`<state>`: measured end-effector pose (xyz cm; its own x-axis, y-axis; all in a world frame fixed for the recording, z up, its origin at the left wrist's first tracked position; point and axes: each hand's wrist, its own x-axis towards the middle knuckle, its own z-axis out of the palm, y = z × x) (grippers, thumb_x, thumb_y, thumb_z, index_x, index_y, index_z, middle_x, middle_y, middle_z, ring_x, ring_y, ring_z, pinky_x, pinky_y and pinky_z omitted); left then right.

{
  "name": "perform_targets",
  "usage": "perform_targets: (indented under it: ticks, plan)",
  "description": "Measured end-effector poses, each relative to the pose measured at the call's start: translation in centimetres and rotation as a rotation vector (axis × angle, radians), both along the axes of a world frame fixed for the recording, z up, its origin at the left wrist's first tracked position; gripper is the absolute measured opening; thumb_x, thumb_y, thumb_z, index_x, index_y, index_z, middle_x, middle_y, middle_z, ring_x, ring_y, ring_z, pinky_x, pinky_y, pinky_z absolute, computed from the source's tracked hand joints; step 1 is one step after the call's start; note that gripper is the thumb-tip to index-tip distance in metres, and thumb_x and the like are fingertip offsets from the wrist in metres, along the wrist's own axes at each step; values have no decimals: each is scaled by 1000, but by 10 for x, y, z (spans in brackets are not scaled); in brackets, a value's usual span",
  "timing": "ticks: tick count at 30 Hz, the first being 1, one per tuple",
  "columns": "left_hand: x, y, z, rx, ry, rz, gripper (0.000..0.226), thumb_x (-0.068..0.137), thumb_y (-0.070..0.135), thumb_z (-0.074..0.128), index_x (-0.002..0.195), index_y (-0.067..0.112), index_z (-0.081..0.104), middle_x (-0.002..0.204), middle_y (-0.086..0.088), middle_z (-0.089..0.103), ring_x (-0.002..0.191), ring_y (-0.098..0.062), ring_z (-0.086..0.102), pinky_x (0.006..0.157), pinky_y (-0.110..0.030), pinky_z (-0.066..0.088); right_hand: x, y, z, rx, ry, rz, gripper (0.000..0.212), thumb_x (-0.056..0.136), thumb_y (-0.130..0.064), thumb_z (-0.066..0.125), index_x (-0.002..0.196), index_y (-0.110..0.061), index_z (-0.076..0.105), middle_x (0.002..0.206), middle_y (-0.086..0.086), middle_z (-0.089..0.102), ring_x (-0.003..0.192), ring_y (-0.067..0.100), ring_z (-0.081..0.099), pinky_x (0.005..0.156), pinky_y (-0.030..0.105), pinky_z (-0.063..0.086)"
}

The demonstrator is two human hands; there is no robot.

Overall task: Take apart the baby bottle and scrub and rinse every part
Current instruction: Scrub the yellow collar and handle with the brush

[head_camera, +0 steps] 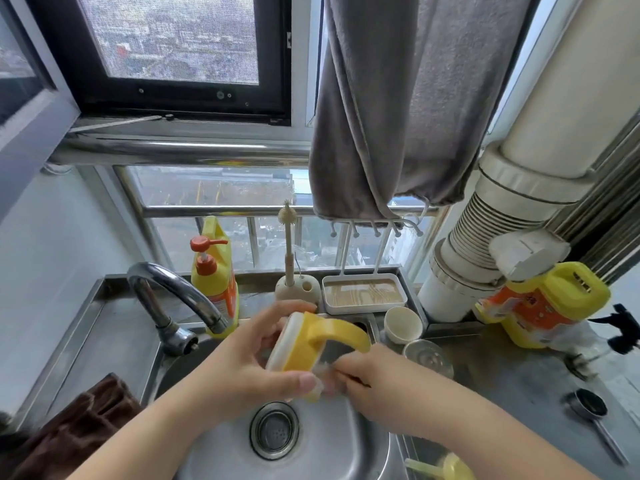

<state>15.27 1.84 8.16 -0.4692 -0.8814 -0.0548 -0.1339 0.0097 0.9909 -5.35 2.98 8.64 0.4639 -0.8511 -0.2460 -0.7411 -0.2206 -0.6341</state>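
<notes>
Over the steel sink [360, 445] my left hand [249, 362] grips a yellow bottle collar [311, 344] with curved handles and a white rim, thumb below and fingers behind it. My right hand [377, 382] pinches a clear silicone piece [327, 370] at the collar's lower edge; its shape is blurred. Another yellow bottle part [450, 467] lies at the sink's front right edge. A cream cup-shaped part [403, 323] and a clear round part [427, 356] sit on the counter to the right.
The chrome tap [173, 296] arches over the sink's left side. Behind stand a yellow detergent pump bottle [214, 271], a brush in its holder [292, 271] and a white drying rack [363, 294]. A brown cloth [76, 424] lies left; a yellow jug [540, 306] and a strainer [588, 407] right.
</notes>
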Motion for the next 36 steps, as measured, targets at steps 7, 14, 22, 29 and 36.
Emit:
perform_targets:
  ticks: [7, 14, 22, 29, 36]
  plan:
    - [-3, -4, 2, 39, 100, 22, 90, 45, 60, 85, 122, 34, 47, 103, 9, 67, 91, -13, 68, 72, -22, 54, -7, -3, 11, 133, -322, -238, 32, 97, -35, 45, 78, -21, 66, 51, -11, 41, 45, 4, 37, 46, 17, 29]
    - [-15, -2, 1, 181, 167, 36, 66, 50, 40, 74, 113, 38, 55, 95, 1, 71, 85, -11, 69, 67, -19, 52, -13, -2, -26, -879, 314, -211, 58, 99, -44, 18, 68, -28, 64, 57, -7, 54, 42, 12, 52, 33, 21, 31]
    - [-16, -5, 0, 245, 196, 17, 63, 40, 56, 84, 99, 49, 63, 97, 5, 71, 89, -14, 68, 70, -29, 54, -12, 1, 0, -913, 256, -124, 5, 80, -24, 67, 79, -25, 62, 65, -6, 55, 54, 17, 55, 39, 26, 38]
    - [-15, 4, 0, -30, 110, -1, 74, 48, 46, 86, 116, 42, 55, 108, -1, 66, 97, -21, 66, 75, -26, 53, -9, 5, 4, -89, 47, -46, 33, 96, -40, 44, 66, -28, 52, 56, -11, 45, 54, 3, 41, 54, 25, 34]
    - [-13, 5, -3, 17, 131, -3, 104, 51, 32, 92, 131, 62, 33, 121, 8, 60, 107, -15, 63, 84, -26, 51, -9, 16, 16, 502, -580, -241, 41, 99, -35, 38, 70, -24, 65, 49, -5, 38, 39, 6, 29, 39, 19, 20]
